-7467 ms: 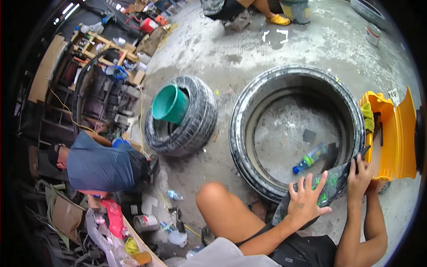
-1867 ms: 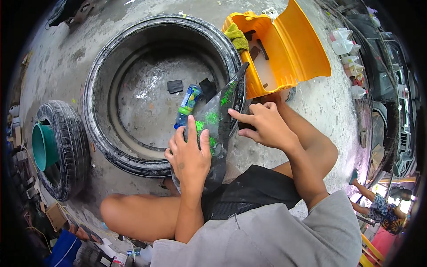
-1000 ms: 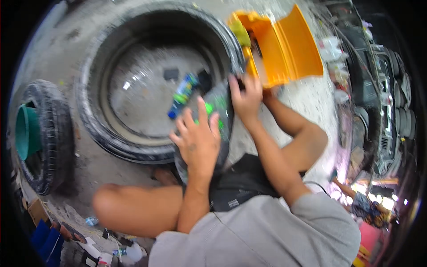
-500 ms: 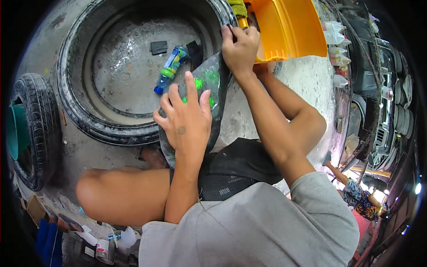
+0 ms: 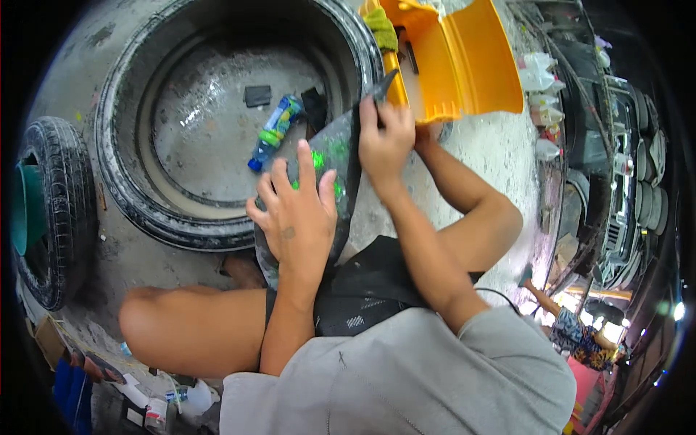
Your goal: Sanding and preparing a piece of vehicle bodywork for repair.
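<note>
A dark, flat, see-through-looking sheet with bright green patches (image 5: 336, 151) lies aslant over my lap and the near rim of a large tire (image 5: 210, 235). My left hand (image 5: 293, 199) rests on it with fingers spread and palm down. At the sheet's upper right end my right hand (image 5: 388, 141) is closed in a grip. A dark pointed piece (image 5: 384, 85) sticks out above that fist; whether it belongs to the sheet I cannot tell. Inside the tire's ring are a plastic bottle (image 5: 275, 130) with a colourful label, a small black rectangular piece (image 5: 257, 96) and another black piece (image 5: 314, 109).
A yellow plastic bin (image 5: 482, 58) lies beyond my right hand, with a green cloth (image 5: 380, 30) over its edge. Another tire (image 5: 61, 217) holding a green basin (image 5: 27, 210) stands at left. Filled plastic bags (image 5: 540, 72) line the right. Another person (image 5: 580, 337) is far right.
My right hand has come down toward me, and the dark pointed piece now shows above it. My left hand stays spread on the sheet. The whole view has shifted slightly.
</note>
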The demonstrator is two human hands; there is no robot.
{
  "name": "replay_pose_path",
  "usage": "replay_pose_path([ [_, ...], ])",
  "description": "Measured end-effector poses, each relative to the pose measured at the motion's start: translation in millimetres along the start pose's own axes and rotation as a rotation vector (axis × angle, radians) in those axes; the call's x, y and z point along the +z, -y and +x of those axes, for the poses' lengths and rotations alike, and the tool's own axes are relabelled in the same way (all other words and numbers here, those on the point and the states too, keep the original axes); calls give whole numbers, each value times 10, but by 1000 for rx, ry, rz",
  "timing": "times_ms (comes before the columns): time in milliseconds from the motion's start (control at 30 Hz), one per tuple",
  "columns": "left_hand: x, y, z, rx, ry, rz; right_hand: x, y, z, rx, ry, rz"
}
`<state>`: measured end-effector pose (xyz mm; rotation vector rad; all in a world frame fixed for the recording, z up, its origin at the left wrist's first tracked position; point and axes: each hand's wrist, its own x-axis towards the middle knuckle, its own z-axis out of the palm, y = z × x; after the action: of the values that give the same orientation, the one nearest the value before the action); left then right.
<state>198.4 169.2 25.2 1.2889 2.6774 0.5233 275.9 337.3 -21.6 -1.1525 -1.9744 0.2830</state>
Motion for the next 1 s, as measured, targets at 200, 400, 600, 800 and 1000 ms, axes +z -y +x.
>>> replay_pose_path([
  [200,-91,-133,-4,18,10,-19,112,-300,839,-305,26,-285],
  [400,-70,-45,-38,-1,-2,30,-57,-73,166,-96,80,-63],
  [600,-43,-175,-7,32,-53,-16,143,-552,1111,-202,48,-414],
  [800,-60,-27,-73,-21,-23,34,-40,-67,342,-146,168,-136],
  [1000,-30,-238,-99,9,-24,-34,25,-613,959,-219,80,-401],
])
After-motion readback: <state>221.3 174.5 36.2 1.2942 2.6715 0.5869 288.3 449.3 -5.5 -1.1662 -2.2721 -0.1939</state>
